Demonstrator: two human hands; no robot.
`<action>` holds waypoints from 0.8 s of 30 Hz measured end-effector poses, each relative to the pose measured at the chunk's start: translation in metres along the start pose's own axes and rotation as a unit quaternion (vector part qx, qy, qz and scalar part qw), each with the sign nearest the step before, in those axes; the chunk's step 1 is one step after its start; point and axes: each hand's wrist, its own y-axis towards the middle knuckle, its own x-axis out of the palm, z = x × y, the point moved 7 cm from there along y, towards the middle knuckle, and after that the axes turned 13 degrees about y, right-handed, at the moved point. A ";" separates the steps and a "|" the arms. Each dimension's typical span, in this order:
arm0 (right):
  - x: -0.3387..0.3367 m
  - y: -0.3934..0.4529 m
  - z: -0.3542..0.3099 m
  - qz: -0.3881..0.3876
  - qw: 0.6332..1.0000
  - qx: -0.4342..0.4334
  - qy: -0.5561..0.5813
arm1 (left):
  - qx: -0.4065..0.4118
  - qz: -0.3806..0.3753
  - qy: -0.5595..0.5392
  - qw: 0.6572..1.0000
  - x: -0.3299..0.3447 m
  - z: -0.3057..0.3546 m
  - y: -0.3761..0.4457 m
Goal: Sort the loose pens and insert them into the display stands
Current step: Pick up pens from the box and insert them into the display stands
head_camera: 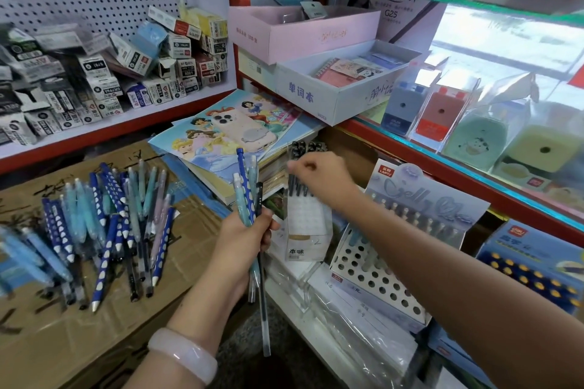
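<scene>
Black upright pens (298,164) in the clear plastic stand (308,224) sit right under the pinching right hand (319,175), while the left hand (245,238) grips a mixed bunch (249,199).

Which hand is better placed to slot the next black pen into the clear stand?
The right hand. It is already at the clear stand, its fingers pinched at the black pens there. The left hand is wrapped around a bundle of pens, so it serves as the supply.
</scene>
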 end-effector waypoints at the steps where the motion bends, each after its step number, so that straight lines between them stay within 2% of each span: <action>1: 0.013 -0.008 -0.010 -0.050 0.999 0.001 0.020 | 0.002 -0.004 -0.001 1.000 0.002 0.001 -0.001; 4: 0.038 -0.022 -0.022 -0.125 0.991 0.014 0.046 | 0.005 -0.015 -0.012 1.000 0.005 0.003 -0.005; 7: 0.042 -0.024 -0.017 -0.127 0.982 0.078 0.117 | 0.009 -0.019 -0.017 1.000 0.004 0.003 -0.008; 12: 0.019 -0.021 -0.016 -0.072 0.965 0.128 0.215 | 0.001 -0.040 -0.027 0.999 0.002 -0.001 -0.012; 15: -0.015 -0.009 -0.016 0.022 0.961 0.133 0.241 | -0.003 -0.044 -0.028 0.999 0.000 -0.004 -0.013; 17: -0.042 0.002 -0.014 0.097 0.963 0.115 0.225 | -0.008 -0.040 -0.019 0.999 -0.002 -0.008 -0.011; 19: -0.064 0.010 -0.013 0.159 0.972 0.068 0.159 | -0.013 -0.027 -0.013 0.999 -0.006 -0.010 -0.009; 21: -0.067 0.013 -0.012 0.170 0.981 0.024 0.095 | -0.016 -0.007 -0.011 1.000 -0.010 -0.011 -0.007; 24: -0.051 0.014 -0.001 0.143 0.989 -0.004 0.034 | -0.011 0.019 -0.012 1.000 -0.014 -0.010 -0.004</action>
